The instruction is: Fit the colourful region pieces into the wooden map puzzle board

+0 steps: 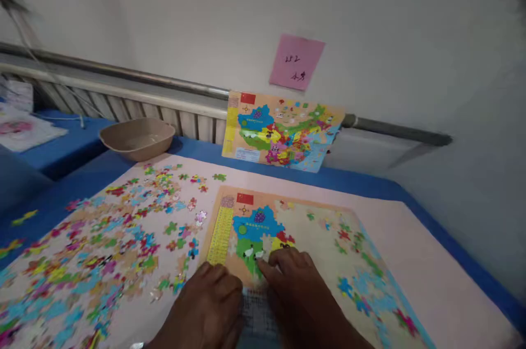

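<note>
Left hand [213, 297] lies flat, holding nothing, steadying the puzzle board [320, 239]; right hand [296, 278] fingertips press a green piece [251, 258] into the map. Uneven pressure could dislodge neighbouring pieces

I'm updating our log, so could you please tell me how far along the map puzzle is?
Early. Only a blue, green and red patch is filled in on the puzzle board. The right hand presses a piece at that patch; the left hand rests on the board's edge. Most loose pieces lie spread out alongside it.
</note>
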The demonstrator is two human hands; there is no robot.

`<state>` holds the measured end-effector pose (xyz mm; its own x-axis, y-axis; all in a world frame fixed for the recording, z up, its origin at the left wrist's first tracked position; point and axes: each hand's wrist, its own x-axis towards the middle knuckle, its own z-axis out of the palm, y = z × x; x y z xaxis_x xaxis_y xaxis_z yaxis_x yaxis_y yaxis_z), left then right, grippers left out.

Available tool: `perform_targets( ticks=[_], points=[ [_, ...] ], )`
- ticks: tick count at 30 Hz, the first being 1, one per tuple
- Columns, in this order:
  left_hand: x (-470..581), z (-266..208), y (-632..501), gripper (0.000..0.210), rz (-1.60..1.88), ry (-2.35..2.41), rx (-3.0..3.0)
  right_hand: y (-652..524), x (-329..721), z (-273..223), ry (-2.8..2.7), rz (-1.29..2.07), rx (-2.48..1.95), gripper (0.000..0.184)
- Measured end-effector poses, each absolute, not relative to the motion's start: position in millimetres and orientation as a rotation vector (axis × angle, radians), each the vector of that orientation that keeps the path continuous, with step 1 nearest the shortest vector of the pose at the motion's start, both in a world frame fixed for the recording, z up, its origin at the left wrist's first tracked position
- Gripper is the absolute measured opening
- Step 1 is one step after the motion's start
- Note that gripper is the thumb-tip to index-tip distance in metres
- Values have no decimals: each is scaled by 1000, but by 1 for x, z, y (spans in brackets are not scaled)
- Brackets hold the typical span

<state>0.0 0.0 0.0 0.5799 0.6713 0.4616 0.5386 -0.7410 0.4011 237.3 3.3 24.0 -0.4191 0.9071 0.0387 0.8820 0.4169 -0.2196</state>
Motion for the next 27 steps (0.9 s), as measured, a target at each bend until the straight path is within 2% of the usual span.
perform_targets(
  ticks=[7,14,27],
  points=[
    [1,-5,1,20,909,976,2604,5,234,19,-2497,19,-1496,40],
    [1,-1,1,20,907,981,2584,7,228,15,-2517,-273,-1420,39],
    [5,-3,5,22,951,942,2610,13,229,13,-2481,-349,-1329,42]
  ],
)
